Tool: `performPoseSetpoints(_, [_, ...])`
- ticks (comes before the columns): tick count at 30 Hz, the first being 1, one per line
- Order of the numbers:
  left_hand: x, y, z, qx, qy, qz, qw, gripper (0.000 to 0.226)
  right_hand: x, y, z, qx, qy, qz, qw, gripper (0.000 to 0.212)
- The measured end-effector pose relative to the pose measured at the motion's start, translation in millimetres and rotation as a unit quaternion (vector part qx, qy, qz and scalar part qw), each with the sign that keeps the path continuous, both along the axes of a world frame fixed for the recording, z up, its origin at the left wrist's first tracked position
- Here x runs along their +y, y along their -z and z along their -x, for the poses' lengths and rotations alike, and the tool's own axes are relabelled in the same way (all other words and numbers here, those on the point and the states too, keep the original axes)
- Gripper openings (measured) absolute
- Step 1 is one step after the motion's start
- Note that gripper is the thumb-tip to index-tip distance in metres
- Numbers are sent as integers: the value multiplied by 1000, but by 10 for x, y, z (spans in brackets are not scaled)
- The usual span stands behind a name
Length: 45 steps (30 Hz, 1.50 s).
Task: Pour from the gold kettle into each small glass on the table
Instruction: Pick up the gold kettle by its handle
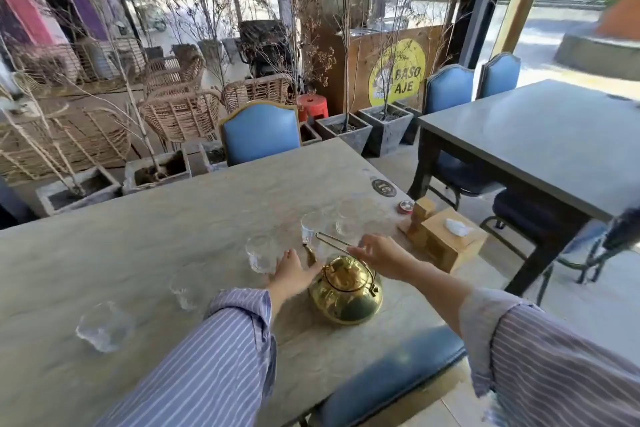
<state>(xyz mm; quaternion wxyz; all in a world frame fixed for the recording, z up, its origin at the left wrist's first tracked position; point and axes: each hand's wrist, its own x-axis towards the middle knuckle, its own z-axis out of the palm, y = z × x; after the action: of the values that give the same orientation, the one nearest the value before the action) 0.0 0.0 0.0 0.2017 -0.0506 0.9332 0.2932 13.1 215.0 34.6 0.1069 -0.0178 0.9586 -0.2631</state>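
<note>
The gold kettle [346, 291] stands on the grey stone table [173, 225], its thin wire handle [332, 242] tilted toward the far side. My left hand [292, 272] lies flat on the table just left of the kettle, fingers apart, touching a small clear glass [261, 253]. My right hand [379, 255] hovers open above the kettle's right side, fingertips near the handle, holding nothing. Several small clear glasses stand in a curved row: one at the near left [100, 326], another [185, 289], one beyond the spout [311, 229], one further right [349, 224].
A wooden tissue box [450, 243] and wooden holder [420, 215] sit at the table's right edge, with a small red tin [405, 207] and a round number disc [383, 188] behind. A blue chair [259, 132] faces me; a blue seat [391, 378] is below. A second table [540, 135] stands right.
</note>
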Motion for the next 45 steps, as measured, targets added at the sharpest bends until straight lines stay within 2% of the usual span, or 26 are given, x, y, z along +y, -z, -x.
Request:
performPoseSetpoints(3, [259,96,-140,-26,-75,-116,990,92,18,80,-27,-29,3,52,998,55])
performPoseSetpoints(4, [361,107,-219,-42,-114,-158,980,87,11,97,-51,-28,6,73,997,52])
performPoseSetpoints(7, [674,148,-371,-11,-236,-256,937,80,-17,162,-95,-22,4,157,987,52])
performPoseSetpoints(9, [802,232,-430,1,-300,-272,914,75,-5,226,-107,-29,-1,225,974,53])
performPoseSetpoints(11, [903,296,-502,-4,-366,-292,884,83,31,254,-107,-44,-1,276,960,53])
performPoseSetpoints(14, [1031,384,-551,16,-451,-325,831,109,128,275,-89,-73,-22,310,948,52])
performPoseSetpoints(17, [1103,454,-548,40,-482,-315,817,115,194,362,-55,-92,-42,342,934,54])
performPoseSetpoints(21, [1195,373,-524,51,-488,-293,820,93,189,470,-24,-88,-33,381,920,53])
performPoseSetpoints(24, [1226,333,-491,32,-483,-282,828,85,195,478,-4,-72,-34,407,910,50])
performPoseSetpoints(29, [1330,409,-440,23,-471,-259,843,96,325,515,22,-42,-42,430,901,56])
performPoseSetpoints(34, [1464,330,-386,-11,-407,-268,873,97,465,445,107,-25,11,456,889,61])
performPoseSetpoints(38, [1541,256,-223,-12,-354,-297,887,80,626,340,254,7,27,462,886,68])
performPoseSetpoints(39, [1572,220,-179,-11,-340,-309,888,82,663,307,300,14,26,454,891,67])
performPoseSetpoints(42, [1679,215,-26,-7,-324,-322,890,124,775,187,472,30,4,413,910,59])
performPoseSetpoints(45, [1787,245,106,-35,-321,-368,872,127,843,26,672,38,-25,378,925,58])
